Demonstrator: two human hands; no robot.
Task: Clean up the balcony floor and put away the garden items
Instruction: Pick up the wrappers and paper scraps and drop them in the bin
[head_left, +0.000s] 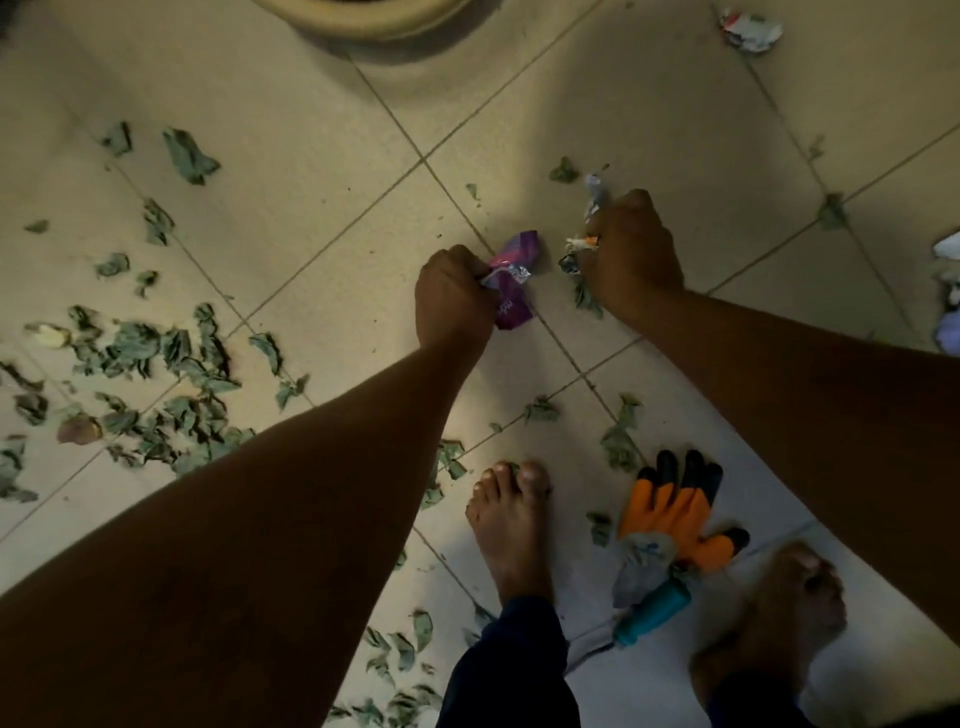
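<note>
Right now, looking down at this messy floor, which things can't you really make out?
- Round cream object, head view: cut off by the top edge, so I can't identify it.
- Scraps in the right hand: mostly hidden by the curled fingers.
- Purple wrapper in the left hand: its print is too blurred to read.
- Teal-handled tool: its working end lies under the orange glove.

Dim, uneven light falls on a beige tiled floor (322, 171) with dark grout lines running diagonally
</note>
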